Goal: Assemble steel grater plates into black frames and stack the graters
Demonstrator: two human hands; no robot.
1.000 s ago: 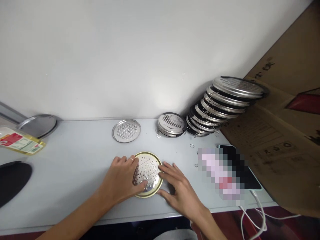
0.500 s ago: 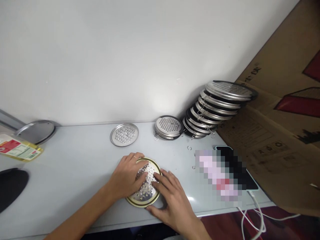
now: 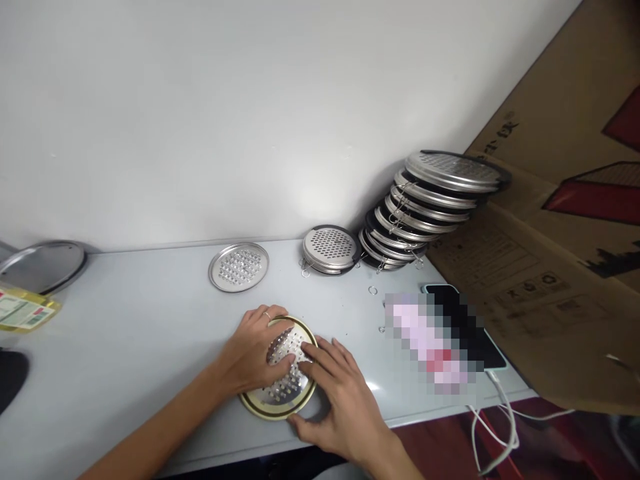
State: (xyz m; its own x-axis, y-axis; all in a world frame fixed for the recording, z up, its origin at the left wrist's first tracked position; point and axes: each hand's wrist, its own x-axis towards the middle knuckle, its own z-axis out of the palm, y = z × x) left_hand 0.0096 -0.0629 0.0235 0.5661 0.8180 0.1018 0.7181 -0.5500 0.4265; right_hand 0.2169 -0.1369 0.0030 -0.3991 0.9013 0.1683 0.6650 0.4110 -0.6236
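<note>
On the tabletop in front of me lies a round metal grater (image 3: 286, 388) with raised teeth, framed by a yellowish rim. My left hand (image 3: 254, 352) grips its left side, fingers over the far rim and thumb on the toothed face. From the right, my right hand (image 3: 345, 393) holds it with fingertips on the face and rim and the thumb at the near edge. Both palms cover parts of the grater. Farther back lies a silver round grater plate (image 3: 239, 268), untouched.
Several black-edged round graters form a leaning stack (image 3: 430, 213) by a cardboard box (image 3: 530, 280). A shorter pile (image 3: 330, 248) sits beside it. A small metal ring (image 3: 373, 291), a phone (image 3: 475, 333) with a white cable, and a yellow labelled packet (image 3: 25, 310) are also on the table.
The view has shifted slightly, so things at the back appear farther left. Both hands stay on the grater with nearly the same hold.
</note>
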